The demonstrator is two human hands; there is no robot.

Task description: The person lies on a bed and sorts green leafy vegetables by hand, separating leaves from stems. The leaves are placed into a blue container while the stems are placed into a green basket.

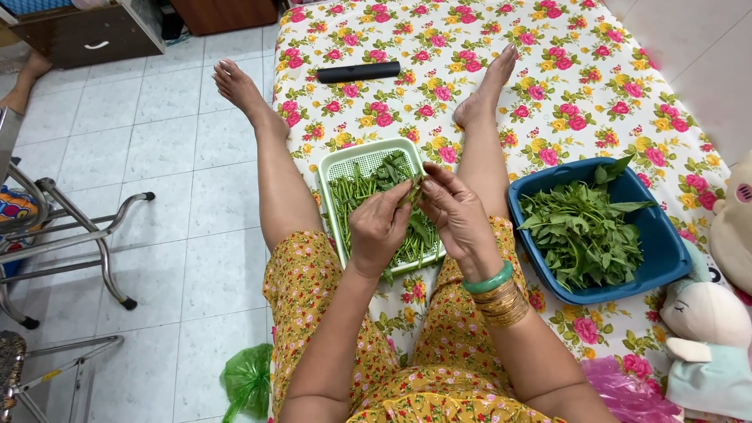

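My left hand (378,225) and my right hand (454,213) meet over a light green slotted tray (356,162) between my legs. Both pinch the same green vegetable stem (413,190), held just above the tray. Cut green stems and a few leaves (356,192) lie in the tray. To the right sits a blue rectangular basin (662,243) filled with leafy greens (583,231). Green and gold bangles ring my right wrist.
I sit on a floral mat (564,70) with legs spread; a black remote-like bar (358,72) lies ahead. A metal chair frame (86,235) stands on the tiled floor at left, a green plastic bag (247,381) by my hip, stuffed toys (709,329) at right.
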